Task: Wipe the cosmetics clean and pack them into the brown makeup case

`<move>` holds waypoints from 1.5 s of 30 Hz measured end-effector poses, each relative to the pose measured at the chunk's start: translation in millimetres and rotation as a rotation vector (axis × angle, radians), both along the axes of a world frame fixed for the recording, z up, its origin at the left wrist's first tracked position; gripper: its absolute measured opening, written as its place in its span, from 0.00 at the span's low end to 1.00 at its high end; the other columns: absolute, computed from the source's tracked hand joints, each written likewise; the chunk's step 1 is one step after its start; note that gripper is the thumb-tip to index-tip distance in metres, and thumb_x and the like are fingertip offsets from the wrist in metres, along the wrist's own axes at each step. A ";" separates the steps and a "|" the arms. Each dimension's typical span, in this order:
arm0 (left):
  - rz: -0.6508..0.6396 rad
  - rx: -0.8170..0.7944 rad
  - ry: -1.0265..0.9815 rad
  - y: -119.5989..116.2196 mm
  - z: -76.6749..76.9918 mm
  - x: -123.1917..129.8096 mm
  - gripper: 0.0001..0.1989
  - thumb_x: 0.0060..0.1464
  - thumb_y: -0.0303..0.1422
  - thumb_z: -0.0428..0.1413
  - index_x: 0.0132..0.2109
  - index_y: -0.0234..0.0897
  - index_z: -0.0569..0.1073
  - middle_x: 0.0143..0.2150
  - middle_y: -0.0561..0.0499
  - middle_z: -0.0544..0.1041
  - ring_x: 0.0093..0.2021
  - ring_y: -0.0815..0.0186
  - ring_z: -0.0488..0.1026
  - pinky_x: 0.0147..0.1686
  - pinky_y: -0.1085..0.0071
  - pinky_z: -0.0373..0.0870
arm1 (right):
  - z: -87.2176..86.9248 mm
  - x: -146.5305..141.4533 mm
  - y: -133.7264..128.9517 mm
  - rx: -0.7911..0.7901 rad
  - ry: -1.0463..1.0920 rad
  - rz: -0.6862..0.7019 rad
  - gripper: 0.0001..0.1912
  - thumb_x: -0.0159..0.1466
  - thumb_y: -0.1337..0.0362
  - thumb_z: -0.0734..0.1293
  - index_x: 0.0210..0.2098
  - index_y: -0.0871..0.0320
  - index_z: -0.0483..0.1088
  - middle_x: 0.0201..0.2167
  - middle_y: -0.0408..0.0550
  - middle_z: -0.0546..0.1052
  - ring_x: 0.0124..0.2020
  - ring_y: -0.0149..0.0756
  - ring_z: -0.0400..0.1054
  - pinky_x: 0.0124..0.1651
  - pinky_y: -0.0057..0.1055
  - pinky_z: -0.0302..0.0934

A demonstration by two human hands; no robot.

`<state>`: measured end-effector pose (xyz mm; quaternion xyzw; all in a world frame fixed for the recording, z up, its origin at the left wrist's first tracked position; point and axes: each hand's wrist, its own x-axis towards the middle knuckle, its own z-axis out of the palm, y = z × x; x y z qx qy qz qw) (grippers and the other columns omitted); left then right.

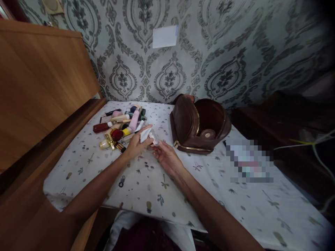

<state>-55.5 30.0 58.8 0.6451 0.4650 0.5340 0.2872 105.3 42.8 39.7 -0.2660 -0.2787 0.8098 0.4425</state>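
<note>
My left hand (pixel 137 145) is closed round a white cloth or tissue (pixel 145 134), beside the pile of cosmetics. A small clear container (pixel 154 137) sits between my two hands, against the fingers of both. My right hand (pixel 167 157) has its fingers curled at the lower edge of that container. Left of my hands lie several cosmetics, among them a pink tube (pixel 134 120), a dark red case (pixel 102 127), a round red item (pixel 116 134) and a gold item (pixel 110 141). An open brown bag (pixel 184 120) with its zip undone stands to the right.
The table (pixel 86 181) has a white patterned cover. A blurred-out flat object (pixel 248 160) lies on its right side. A wooden panel (pixel 44 83) rises at the left, and cables (pixel 295 145) hang at the right. Patterned wallpaper is behind.
</note>
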 end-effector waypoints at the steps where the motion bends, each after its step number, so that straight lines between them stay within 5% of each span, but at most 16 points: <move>1: 0.003 0.023 0.012 0.4 0.6 -0.7 0.24 0.60 0.44 0.55 0.59 0.35 0.71 0.50 0.46 0.78 0.50 0.59 0.73 0.53 0.64 0.69 | -1.6 -1.1 -0.7 0.002 -0.016 0.007 0.20 0.50 0.60 0.79 0.39 0.56 0.72 0.30 0.42 0.80 0.30 0.29 0.74 0.32 0.24 0.65; 5: 0.029 0.014 0.013 0.9 0.0 0.4 0.22 0.64 0.45 0.50 0.54 0.34 0.76 0.51 0.44 0.80 0.47 0.60 0.76 0.49 0.66 0.71 | -7.1 -5.7 -3.6 0.027 -0.039 0.109 0.24 0.54 0.58 0.77 0.47 0.51 0.68 0.31 0.43 0.81 0.31 0.34 0.76 0.33 0.27 0.66; 13: -0.160 0.274 0.292 -6.5 -4.4 9.2 0.25 0.65 0.43 0.50 0.65 0.39 0.66 0.64 0.43 0.70 0.64 0.57 0.66 0.64 0.59 0.61 | -0.5 -1.0 3.5 -0.116 0.132 0.122 0.17 0.59 0.49 0.72 0.38 0.55 0.72 0.29 0.43 0.80 0.30 0.30 0.73 0.36 0.26 0.69; 16: -0.128 0.267 0.316 -6.7 -7.1 11.6 0.24 0.68 0.40 0.43 0.66 0.39 0.64 0.65 0.43 0.68 0.65 0.59 0.65 0.66 0.59 0.59 | 2.7 1.9 3.5 -0.126 0.197 0.107 0.15 0.58 0.52 0.73 0.37 0.54 0.71 0.29 0.41 0.79 0.30 0.31 0.72 0.35 0.28 0.68; 24: 0.006 0.055 0.305 0.6 -5.4 9.8 0.27 0.69 0.45 0.38 0.45 0.33 0.77 0.49 0.40 0.78 0.52 0.56 0.74 0.56 0.59 0.67 | 16.4 7.9 0.8 -0.006 0.232 0.109 0.14 0.57 0.57 0.72 0.41 0.54 0.72 0.36 0.42 0.80 0.35 0.34 0.72 0.36 0.30 0.67; 28: 0.121 0.061 0.355 -1.8 -3.8 11.2 0.28 0.68 0.47 0.38 0.33 0.36 0.74 0.36 0.44 0.74 0.40 0.59 0.72 0.47 0.62 0.69 | 20.2 6.2 -0.2 0.064 0.206 0.011 0.14 0.55 0.61 0.73 0.41 0.51 0.73 0.39 0.40 0.79 0.39 0.33 0.71 0.39 0.29 0.66; 35: 0.097 0.054 0.068 -5.0 -0.5 17.5 0.28 0.65 0.51 0.44 0.52 0.35 0.76 0.51 0.42 0.77 0.54 0.55 0.71 0.58 0.59 0.64 | 15.1 4.0 -0.9 0.095 0.146 0.078 0.16 0.57 0.54 0.73 0.43 0.53 0.74 0.40 0.43 0.80 0.36 0.33 0.73 0.39 0.30 0.67; 40: -0.052 -0.198 -0.217 0.0 -1.0 12.6 0.33 0.60 0.58 0.47 0.52 0.34 0.77 0.42 0.45 0.82 0.45 0.56 0.77 0.48 0.62 0.72 | 10.4 1.9 -1.5 0.074 0.139 0.232 0.24 0.59 0.43 0.69 0.42 0.56 0.73 0.33 0.48 0.81 0.29 0.35 0.75 0.35 0.30 0.67; 45: -0.052 -0.187 -0.318 1.3 -5.6 9.4 0.34 0.51 0.59 0.57 0.52 0.35 0.77 0.50 0.44 0.80 0.50 0.56 0.75 0.53 0.63 0.70 | 4.0 -0.1 1.1 0.068 0.126 0.137 0.21 0.59 0.51 0.72 0.49 0.49 0.70 0.35 0.42 0.82 0.25 0.32 0.75 0.33 0.29 0.68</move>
